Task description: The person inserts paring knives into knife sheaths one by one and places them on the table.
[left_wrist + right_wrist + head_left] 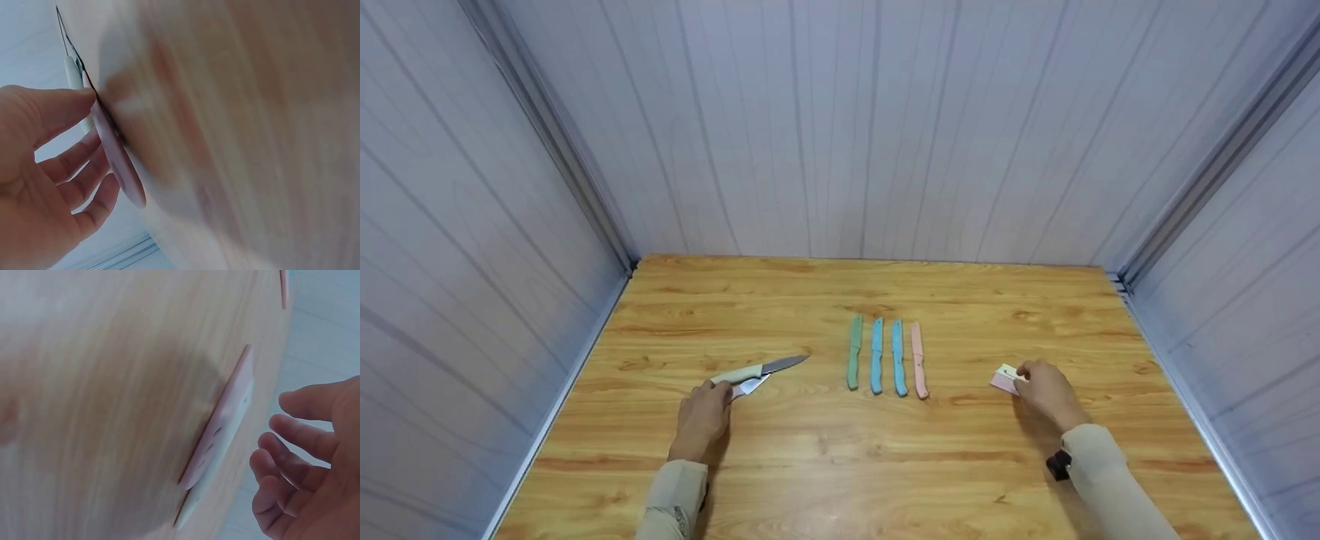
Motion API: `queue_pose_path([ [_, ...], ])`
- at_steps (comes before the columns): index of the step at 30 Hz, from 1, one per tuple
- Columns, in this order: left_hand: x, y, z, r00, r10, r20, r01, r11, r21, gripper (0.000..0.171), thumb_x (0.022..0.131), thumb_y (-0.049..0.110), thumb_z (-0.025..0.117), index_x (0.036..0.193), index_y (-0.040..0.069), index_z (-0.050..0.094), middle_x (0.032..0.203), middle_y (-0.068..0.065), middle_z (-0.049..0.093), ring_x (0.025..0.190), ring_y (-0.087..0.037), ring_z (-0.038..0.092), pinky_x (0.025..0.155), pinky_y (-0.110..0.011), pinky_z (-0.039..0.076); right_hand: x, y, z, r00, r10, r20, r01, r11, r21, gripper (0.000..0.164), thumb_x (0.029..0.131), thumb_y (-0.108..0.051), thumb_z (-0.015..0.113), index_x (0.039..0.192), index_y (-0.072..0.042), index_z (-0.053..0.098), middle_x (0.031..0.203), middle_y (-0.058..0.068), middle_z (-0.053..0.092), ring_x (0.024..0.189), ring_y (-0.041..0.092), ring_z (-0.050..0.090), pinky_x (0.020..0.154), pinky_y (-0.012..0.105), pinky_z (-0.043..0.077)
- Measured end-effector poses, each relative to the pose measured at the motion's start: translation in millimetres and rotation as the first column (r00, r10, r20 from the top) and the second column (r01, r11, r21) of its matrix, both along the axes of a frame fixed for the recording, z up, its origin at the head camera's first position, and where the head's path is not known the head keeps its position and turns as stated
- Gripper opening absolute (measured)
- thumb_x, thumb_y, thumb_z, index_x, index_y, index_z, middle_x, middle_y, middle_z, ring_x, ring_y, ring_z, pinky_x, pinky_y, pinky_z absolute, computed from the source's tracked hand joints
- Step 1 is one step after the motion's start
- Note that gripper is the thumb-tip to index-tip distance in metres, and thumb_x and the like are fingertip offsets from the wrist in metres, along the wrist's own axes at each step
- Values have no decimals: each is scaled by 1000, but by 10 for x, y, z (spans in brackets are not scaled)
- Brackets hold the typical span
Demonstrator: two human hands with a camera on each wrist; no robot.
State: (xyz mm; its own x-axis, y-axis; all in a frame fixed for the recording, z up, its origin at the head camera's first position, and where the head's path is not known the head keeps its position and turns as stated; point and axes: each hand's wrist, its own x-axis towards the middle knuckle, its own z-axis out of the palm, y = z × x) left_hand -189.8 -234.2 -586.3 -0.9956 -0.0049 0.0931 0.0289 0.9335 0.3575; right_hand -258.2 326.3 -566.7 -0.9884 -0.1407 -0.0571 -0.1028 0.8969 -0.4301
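Observation:
My left hand (703, 414) pinches a pink-handled knife (119, 157) between thumb and fingers, near where blade and handle meet. In the head view that hand hides most of the handle. Just beyond it lies a white-handled knife (739, 374), its blade pointing right. On the right, my right hand (1048, 391) hovers beside two flat pieces, its fingers loosely bent and holding nothing. One is a pink piece (222, 424) with small slots; against it lies a white piece (222, 449). The fingertips overlap these pieces in the head view, but stand apart from them in the right wrist view.
Between the hands, a green knife (854, 352), two blue knives (877, 356) and a pink knife (919, 361) lie side by side on the wooden table (825, 465). Pale panel walls (840, 135) stand behind the table and along both sides.

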Motion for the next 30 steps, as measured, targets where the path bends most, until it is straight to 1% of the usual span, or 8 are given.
queue_pose_path([
  [2,0,-7,-12,1000,-6,-8,6,1000,1,7,92,10,61,95,5,64,85,-11,58,78,-34,55,65,-48,42,25,24,-35,1000,15,-6,-14,999,34,26,88,-7,60,106,12,61,99,27,59,88,39,59,75,52,46],
  [7,-8,-30,-36,999,-25,-23,25,1000,-7,5,92,8,61,92,5,64,83,-10,59,75,-33,57,65,-48,44,62,63,-109,999,24,-31,-21,996,83,24,88,-7,62,104,11,62,92,23,58,83,35,58,74,51,46],
  [10,3,-42,-40,999,-33,-25,33,999,-6,3,91,8,62,92,5,63,84,-10,60,76,-32,57,66,-47,45,71,68,-147,999,17,-32,-14,995,95,21,89,-8,62,101,10,63,90,20,60,81,34,59,73,50,47],
  [16,45,-49,-26,997,-52,-63,51,999,-7,3,88,5,65,90,6,62,86,-10,62,75,-33,59,61,-47,46,68,69,-220,997,10,-70,-3,995,100,17,89,-9,62,96,7,64,87,19,63,78,33,61,68,48,48],
  [19,55,-42,-3,997,-62,-45,62,998,-5,4,89,8,65,91,6,63,85,-10,62,74,-32,60,60,-46,46,77,75,-230,998,2,-58,3,996,95,16,90,-9,61,96,6,64,87,17,64,78,32,61,67,48,48],
  [22,62,-44,21,998,-66,-15,66,998,-7,4,89,6,64,92,5,63,83,-9,61,73,-30,59,60,-45,46,92,67,-215,999,9,-35,-6,996,90,16,89,-9,61,95,6,65,86,16,64,77,30,61,68,48,48],
  [27,82,-44,54,997,-79,23,79,997,-16,4,87,5,65,86,4,62,78,-8,58,69,-26,56,61,-45,45,122,55,-169,999,44,-5,-43,996,78,15,87,-6,62,93,6,66,85,15,64,76,28,60,69,48,48],
  [30,93,-32,69,995,-93,41,94,996,-10,4,87,5,65,86,2,63,78,-8,58,70,-25,56,63,-44,46,143,56,-148,998,60,13,-61,995,74,14,85,-5,62,93,6,66,83,13,64,74,26,59,69,47,48],
])
